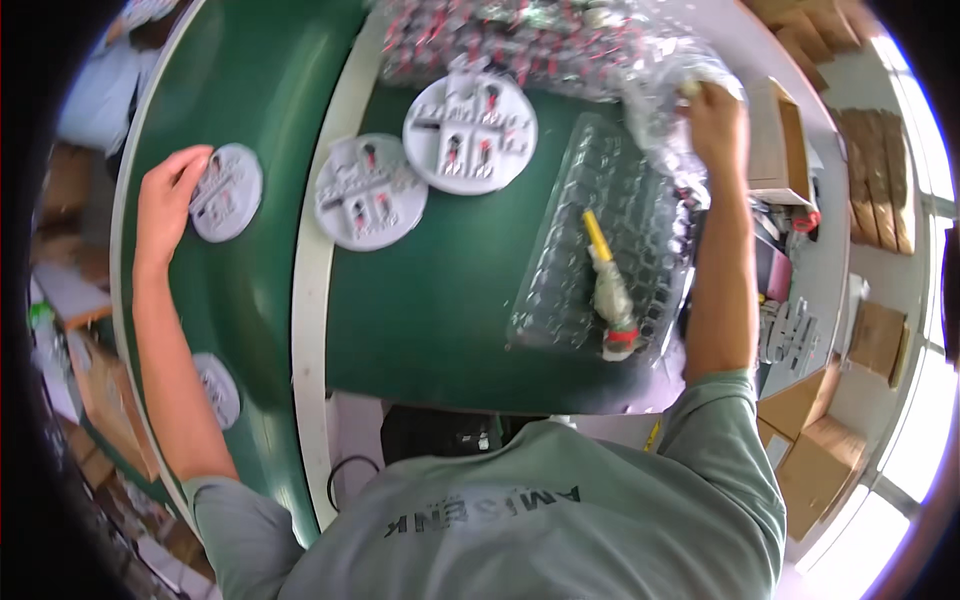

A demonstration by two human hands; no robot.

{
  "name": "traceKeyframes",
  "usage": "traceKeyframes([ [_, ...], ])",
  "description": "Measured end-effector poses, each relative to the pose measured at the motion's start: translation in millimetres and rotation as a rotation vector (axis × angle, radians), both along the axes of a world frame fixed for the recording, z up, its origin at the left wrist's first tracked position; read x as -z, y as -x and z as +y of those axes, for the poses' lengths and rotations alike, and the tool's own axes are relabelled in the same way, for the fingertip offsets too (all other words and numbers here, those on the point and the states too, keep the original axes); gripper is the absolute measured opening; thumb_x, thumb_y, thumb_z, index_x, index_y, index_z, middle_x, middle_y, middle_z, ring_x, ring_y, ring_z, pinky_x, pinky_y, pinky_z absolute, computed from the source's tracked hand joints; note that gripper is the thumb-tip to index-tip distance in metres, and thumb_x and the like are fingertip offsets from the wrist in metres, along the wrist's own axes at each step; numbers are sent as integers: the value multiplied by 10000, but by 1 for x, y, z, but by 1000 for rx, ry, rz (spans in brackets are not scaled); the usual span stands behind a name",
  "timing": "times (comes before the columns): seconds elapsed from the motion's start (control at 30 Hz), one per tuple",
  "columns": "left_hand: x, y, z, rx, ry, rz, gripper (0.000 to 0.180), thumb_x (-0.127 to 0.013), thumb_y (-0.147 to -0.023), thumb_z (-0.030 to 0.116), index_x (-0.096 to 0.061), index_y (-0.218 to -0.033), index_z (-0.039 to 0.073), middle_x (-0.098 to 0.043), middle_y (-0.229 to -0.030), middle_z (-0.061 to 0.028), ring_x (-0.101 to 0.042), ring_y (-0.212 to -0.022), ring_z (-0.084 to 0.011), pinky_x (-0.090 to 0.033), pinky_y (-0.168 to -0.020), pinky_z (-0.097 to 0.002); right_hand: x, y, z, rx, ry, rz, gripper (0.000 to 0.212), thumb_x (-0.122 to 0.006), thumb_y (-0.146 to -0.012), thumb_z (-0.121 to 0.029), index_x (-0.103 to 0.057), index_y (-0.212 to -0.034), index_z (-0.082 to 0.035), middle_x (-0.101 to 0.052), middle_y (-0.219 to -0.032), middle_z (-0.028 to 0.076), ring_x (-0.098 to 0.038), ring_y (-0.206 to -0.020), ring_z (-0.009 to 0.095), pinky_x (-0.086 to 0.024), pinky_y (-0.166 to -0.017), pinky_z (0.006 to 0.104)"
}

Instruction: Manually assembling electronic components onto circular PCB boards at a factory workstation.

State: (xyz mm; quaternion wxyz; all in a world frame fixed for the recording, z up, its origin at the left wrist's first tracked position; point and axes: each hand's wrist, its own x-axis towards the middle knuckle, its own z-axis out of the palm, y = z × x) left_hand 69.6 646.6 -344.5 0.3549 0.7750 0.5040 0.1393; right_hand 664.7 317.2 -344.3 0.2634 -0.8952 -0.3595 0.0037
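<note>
Left hand [172, 205]: fingers narrow, fingertips at the upper rim of a disc; I cannot tell how firmly they grip it.
Disc at left hand [227, 195]: round, flat, pale, smooth-rimmed, with small raised shapes, slightly blurred; just right of the fingers, on the green strip [265, 290].
Right hand [713, 130]: blurred, fingers curled at crumpled, shiny clear plastic [655, 105]; I cannot tell what it holds.
Larger-looking disc [470, 180]: between the hands, white, its moulded compartments bearing small red and dark parts.
Neighbouring disc [343, 222]: nearer the left hand, similar, partly over the white rail [312, 330].
Disc by left forearm [217, 390]: pale, partly hidden.
Clear tray [555, 270]: glossy, ridged with pockets, left of the right forearm, on the green table [430, 330].
Wrapped tool [612, 290]: yellow-tipped, pale wrinkled covering, red band; lies on the tray.
Packed parts [450, 45]: red and dark bits under glinting plastic, left of the right hand.
</note>
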Motion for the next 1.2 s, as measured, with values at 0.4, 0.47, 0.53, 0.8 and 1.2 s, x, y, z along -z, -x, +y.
traceKeyframes([
  [0.4,-2,-86,-330,-185,-291,-206,154,-729,-961,-74,-777,-1091,-9,-674,-887,-74,-693,-799,-136,-546,-727,-275,-32,276,-110,-564,-310,513,207,-852,-889,40,-739,-1063,42,-823,-999,147,-787,-835,206,-612,-697,302],
  [0.47,5,-90,-334,-242,-153,-208,257,-744,-939,-50,-757,-1190,0,-701,-1004,-114,-711,-916,-189,-569,-812,-313,-27,287,-94,-650,-237,461,204,-853,-881,34,-747,-1055,26,-812,-986,146,-782,-825,228,-613,-701,316],
  [0.53,11,-95,-332,-270,-92,-226,315,-752,-928,-39,-748,-1239,5,-715,-1062,-134,-720,-974,-215,-581,-855,-332,-20,290,-79,-734,-173,392,203,-853,-872,29,-755,-1048,10,-800,-973,144,-778,-816,250,-613,-706,330],
  [0.8,12,-90,-327,179,-351,-95,950,-919,-810,349,-484,-1573,-13,-489,-1634,-227,-445,-1515,-459,-366,-1223,-578,-15,300,-65,-1073,8,95,205,-724,-812,11,-683,-1005,-41,-682,-931,126,-694,-834,358,-579,-712,459],
  [1.2,27,-88,-326,172,-427,-160,888,-925,-798,337,-543,-1505,-39,-577,-1543,-227,-530,-1432,-436,-399,-1176,-569,0,302,-51,-924,-194,210,177,-762,-873,-9,-737,-1048,-19,-683,-1037,150,-670,-924,358,-585,-825,445],
])
